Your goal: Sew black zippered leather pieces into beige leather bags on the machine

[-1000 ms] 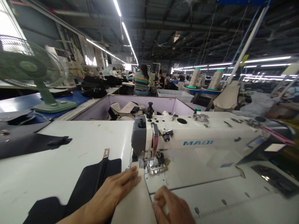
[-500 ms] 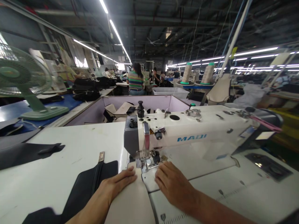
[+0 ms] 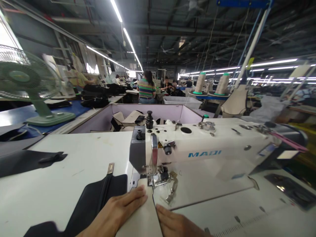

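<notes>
A cream piece with a dark edge (image 3: 144, 215) lies under the needle area of the white sewing machine (image 3: 195, 141). My left hand (image 3: 123, 205) rests flat on top of it, fingers extended and close together, just in front of the presser foot (image 3: 154, 180). At the piece's right edge is my right hand (image 3: 176, 222), fingers stretched toward the edge, partly cut off by the bottom of the view. A metal guide (image 3: 171, 191) stands out to the right of the foot. Beside my left hand lies a black piece with a zipper (image 3: 98, 194).
Another dark piece (image 3: 29, 161) is on the table at left. Behind the table, a lilac-walled bin (image 3: 158, 108) holds cream and black pieces. A green fan (image 3: 39, 98) stands at left, thread cones (image 3: 199, 84) at right. A person in a striped shirt (image 3: 146, 88) is farther back.
My right hand has moved down and toward me, away from the presser foot to the cream piece's edge. The metal guide now shows swung out to the right. The view has shifted slightly.
</notes>
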{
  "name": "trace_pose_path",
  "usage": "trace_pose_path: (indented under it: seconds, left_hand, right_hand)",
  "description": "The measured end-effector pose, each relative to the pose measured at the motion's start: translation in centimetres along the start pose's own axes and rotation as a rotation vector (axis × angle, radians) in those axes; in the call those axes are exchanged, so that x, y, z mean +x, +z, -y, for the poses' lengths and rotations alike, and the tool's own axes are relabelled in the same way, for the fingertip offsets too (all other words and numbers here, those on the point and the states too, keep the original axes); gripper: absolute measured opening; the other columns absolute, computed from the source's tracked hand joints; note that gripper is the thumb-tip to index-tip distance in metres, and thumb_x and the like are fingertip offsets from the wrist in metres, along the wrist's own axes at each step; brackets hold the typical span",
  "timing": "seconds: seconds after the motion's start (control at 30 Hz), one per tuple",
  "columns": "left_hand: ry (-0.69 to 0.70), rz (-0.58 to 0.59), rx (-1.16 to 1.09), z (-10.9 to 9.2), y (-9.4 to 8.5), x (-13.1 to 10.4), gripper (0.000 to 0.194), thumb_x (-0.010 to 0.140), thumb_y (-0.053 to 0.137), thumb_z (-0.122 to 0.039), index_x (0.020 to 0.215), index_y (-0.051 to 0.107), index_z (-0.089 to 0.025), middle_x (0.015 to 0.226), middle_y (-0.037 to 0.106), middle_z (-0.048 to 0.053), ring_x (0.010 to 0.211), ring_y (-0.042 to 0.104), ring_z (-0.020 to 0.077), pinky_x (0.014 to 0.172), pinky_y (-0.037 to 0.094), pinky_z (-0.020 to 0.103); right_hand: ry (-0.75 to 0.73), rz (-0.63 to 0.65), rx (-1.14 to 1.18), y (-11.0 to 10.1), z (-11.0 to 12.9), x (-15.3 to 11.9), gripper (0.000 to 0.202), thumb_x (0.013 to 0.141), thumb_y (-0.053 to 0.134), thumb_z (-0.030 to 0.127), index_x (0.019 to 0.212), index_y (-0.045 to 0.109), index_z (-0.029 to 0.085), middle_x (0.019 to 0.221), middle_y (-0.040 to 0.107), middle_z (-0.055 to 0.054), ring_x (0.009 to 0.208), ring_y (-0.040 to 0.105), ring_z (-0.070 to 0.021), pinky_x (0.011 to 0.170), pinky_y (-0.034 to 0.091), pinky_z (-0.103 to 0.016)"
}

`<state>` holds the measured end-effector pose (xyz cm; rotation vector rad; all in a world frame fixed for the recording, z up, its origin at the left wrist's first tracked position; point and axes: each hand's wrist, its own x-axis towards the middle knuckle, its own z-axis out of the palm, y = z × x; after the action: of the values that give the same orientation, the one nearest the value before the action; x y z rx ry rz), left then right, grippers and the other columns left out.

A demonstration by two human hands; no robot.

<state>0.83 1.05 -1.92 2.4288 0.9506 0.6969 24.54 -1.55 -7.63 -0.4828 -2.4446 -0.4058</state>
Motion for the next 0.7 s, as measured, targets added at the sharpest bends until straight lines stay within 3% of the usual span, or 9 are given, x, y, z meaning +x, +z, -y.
trace_pose_path:
  seconds: [0.1,0.2,0.43,0.7]
  left_hand:
    - [0.014,-0.001,0.015,-0.1,0.9,0.3,0.032,0.099,0.039,-0.038,0.125,0.056,-0.033,0.126,0.059,0.003,0.115,0.057,0.021,0.1,0.048,0.036]
    - [0.033,-0.004,0.052,0.1,1.3,0.5,0.039,0.099,0.029,-0.036,0.129,0.054,-0.042,0.123,0.063,-0.005,0.12,0.055,0.0185,0.103,0.043,0.025]
    - [0.104,-0.008,0.154,1.2,1.4,0.5,0.039,0.097,0.034,-0.029,0.13,0.054,-0.038,0.132,0.057,-0.005,0.121,0.054,0.017,0.105,0.039,0.024]
    - [0.175,-0.029,0.231,2.4,1.7,0.3,0.042,0.097,0.032,-0.019,0.133,0.052,-0.03,0.133,0.057,-0.002,0.122,0.052,0.0147,0.104,0.039,0.026]
  right_hand:
    - [0.029,-0.187,-0.04,0.5,0.2,-1.0,0.046,0.094,0.022,-0.001,0.085,0.066,0.006,0.097,0.07,-0.014,0.106,0.062,-0.0163,0.108,0.036,-0.027]
    - [0.04,-0.188,-0.009,0.6,0.4,-1.0,0.051,0.096,0.017,-0.001,0.084,0.066,0.006,0.096,0.07,-0.013,0.107,0.061,-0.0162,0.107,0.039,-0.027]
    - [0.054,-0.108,0.014,2.1,0.4,-1.3,0.043,0.095,0.028,0.001,0.087,0.068,0.014,0.104,0.069,-0.011,0.115,0.057,-0.016,0.108,0.038,-0.028]
    - [0.03,-0.128,0.05,1.4,-0.2,-1.0,0.042,0.098,0.027,0.004,0.082,0.066,0.005,0.105,0.067,-0.018,0.12,0.053,-0.0183,0.11,0.034,-0.031]
